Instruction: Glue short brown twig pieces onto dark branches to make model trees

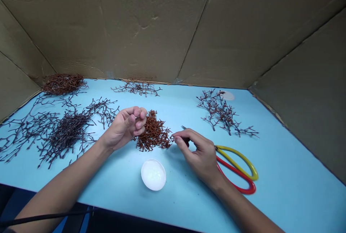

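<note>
A heap of short rust-brown twig pieces [153, 132] lies between my hands. My left hand [125, 124] is raised at the heap's left side, palm up with curled fingers; its thumb meets the fingertips, and whatever it pinches is too small to name. On the heap's right edge, my right hand [198, 152] pinches a small brown twig piece [172, 137] between thumb and forefinger. Nearer the front stands a small white cup [153, 175] with whitish contents. Partly behind my right hand lie scissors with yellow and red handles [239, 154].
Dark branching twigs [67, 128] spread over the left side. A reddish twig bundle [63, 83] sits in the back left corner, thin twigs [139, 88] at the back middle, brown branches [220, 112] and a white disc [227, 95] at right. Cardboard walls [151, 27] enclose the table.
</note>
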Tool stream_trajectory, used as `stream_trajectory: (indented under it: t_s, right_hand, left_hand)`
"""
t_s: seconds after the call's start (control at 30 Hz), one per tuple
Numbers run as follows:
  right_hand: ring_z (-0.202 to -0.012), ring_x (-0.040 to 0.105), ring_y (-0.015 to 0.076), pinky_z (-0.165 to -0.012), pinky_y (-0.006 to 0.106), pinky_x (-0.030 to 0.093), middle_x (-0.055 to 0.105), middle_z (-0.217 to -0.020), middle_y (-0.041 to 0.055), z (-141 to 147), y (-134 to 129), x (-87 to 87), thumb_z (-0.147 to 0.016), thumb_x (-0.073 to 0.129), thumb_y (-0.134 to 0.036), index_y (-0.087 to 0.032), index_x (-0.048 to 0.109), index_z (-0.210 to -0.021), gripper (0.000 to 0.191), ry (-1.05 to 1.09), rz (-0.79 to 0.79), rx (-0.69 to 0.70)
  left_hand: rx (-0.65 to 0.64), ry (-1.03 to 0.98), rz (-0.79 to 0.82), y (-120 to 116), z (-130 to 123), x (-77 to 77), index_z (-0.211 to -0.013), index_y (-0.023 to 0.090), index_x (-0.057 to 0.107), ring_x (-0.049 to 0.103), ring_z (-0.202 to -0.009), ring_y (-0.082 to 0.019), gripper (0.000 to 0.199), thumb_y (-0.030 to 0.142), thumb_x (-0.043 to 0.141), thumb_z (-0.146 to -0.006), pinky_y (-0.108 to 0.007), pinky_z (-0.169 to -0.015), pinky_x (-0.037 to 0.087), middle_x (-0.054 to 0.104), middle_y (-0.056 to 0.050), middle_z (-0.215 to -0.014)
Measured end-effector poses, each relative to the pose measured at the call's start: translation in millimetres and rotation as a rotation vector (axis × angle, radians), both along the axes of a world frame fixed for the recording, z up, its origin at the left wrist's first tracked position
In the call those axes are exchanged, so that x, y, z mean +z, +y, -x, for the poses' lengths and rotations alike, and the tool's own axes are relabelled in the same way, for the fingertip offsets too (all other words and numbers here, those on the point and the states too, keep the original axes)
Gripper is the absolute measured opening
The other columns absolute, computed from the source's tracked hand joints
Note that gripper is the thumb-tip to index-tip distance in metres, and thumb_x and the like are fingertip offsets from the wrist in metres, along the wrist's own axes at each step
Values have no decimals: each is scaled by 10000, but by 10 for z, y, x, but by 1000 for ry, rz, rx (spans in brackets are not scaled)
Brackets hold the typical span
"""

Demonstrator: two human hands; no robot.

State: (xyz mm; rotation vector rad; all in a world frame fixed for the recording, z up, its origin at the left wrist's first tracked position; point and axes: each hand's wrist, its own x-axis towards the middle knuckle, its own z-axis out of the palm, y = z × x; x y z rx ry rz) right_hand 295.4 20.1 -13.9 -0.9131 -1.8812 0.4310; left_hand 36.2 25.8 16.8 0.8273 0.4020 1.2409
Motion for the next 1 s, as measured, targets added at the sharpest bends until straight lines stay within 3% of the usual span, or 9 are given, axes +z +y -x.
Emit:
stream_trajectory:
  t_s: [0.2, 0.37, 0.53, 0.67, 1.0]
  right_hand:
    - [-664, 687, 176, -592, 297, 529, 759, -781, 24, 1, -7, 26, -1000, 688, -164, -214, 750, -904, 125, -3, 3, -3]
    - [-658, 677, 169, -604, 297, 531, 755, -773, 15, 2, -14, 22, -991, 693, -147, -215, 751, -913, 118, -9, 1, 0]
    - [-667, 681, 171, -616, 299, 530, 756, -779, 17, -2, -9, 3, -997, 692, -146, -211, 744, -913, 118, -18, -11, 4]
    - [-673, 682, 171, -622, 302, 529, 756, -782, 18, -7, -3, -11, -1002, 688, -148, -210, 739, -918, 116, -27, -20, 8]
    - [-673, 682, 174, -603, 316, 527, 759, -781, 28, -2, -16, 33, -1013, 659, -176, -219, 731, -909, 133, -37, 1, 19]
  left_hand:
    - [-52, -46, 49, 0, -5, 15, -717, 158, 574, 488, -646, -82, 515, 560, 816, -929, -170, -529, 446, 537, 2, -805]
    - [-80, -52, 58, -10, 0, 34, -591, 159, 440, 465, -641, -92, 647, 566, 819, -920, -181, -543, 449, 505, -7, -769]
    - [-78, -56, 85, -7, 4, 57, -714, 166, 580, 465, -635, -101, 438, 442, 799, -973, -184, -530, 447, 518, -3, -778]
    - [-90, -68, 86, -8, 17, 74, -788, 158, 662, 506, -655, -100, 279, 329, 828, -932, -185, -525, 456, 557, -13, -817]
    - [-9, 46, -20, -19, 31, -3, -820, 206, 807, 553, -738, -67, 193, 308, 969, -797, -149, -561, 439, 685, -37, -1084]
